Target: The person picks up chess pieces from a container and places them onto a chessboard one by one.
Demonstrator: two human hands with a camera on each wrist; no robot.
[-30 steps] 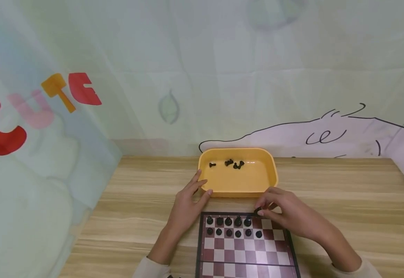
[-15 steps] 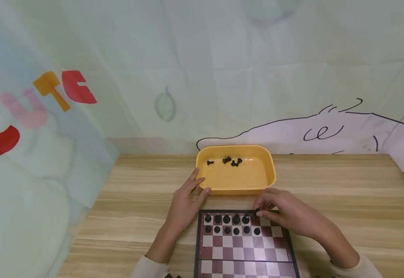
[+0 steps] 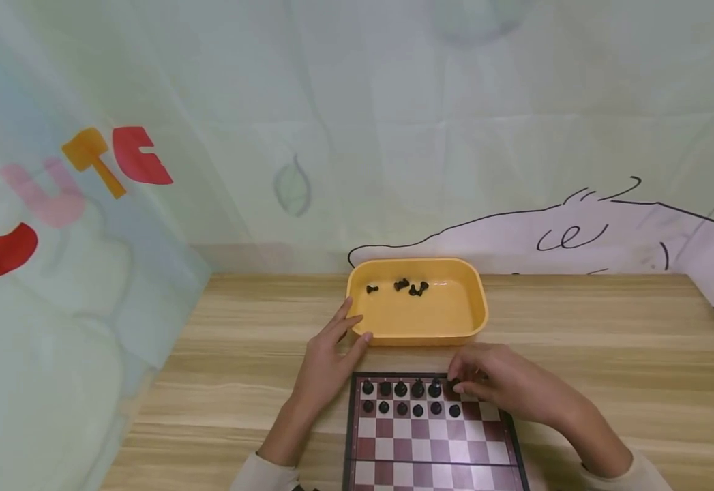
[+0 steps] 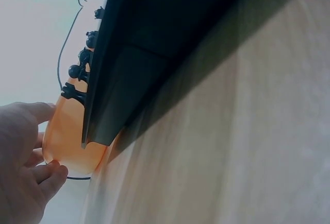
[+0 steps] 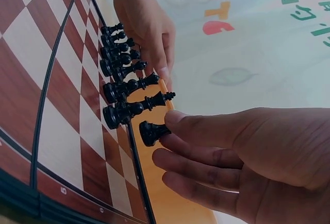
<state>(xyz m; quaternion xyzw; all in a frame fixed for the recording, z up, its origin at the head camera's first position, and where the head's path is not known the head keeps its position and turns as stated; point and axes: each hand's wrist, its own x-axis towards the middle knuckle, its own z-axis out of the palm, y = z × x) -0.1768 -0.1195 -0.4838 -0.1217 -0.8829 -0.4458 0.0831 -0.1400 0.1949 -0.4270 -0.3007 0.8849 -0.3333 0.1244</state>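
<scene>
My right hand [image 3: 507, 378] pinches a black chess piece [image 5: 149, 133] between thumb and fingertips, its round base showing and its top hidden by the fingers. The piece is at the back row of the chequered chessboard [image 3: 436, 450], just right of the last standing piece there. Two rows of black chess pieces [image 5: 116, 116] stand upright on the board's far side. My left hand [image 3: 326, 361] rests at the near left corner of a yellow tray [image 3: 418, 339], its fingers spread loosely over the rim and thumb against the front wall.
Several black chess pieces [image 3: 417, 289] lie on their sides inside the tray, towards its back. The tray stands behind the board on a wooden table [image 3: 228, 341], near a printed curtain [image 3: 393, 136]. A fold line crosses the board's middle.
My right hand has drawn slightly nearer, bringing the chess piece from the board's far edge in over the back row. The left hand has stayed at the tray corner.
</scene>
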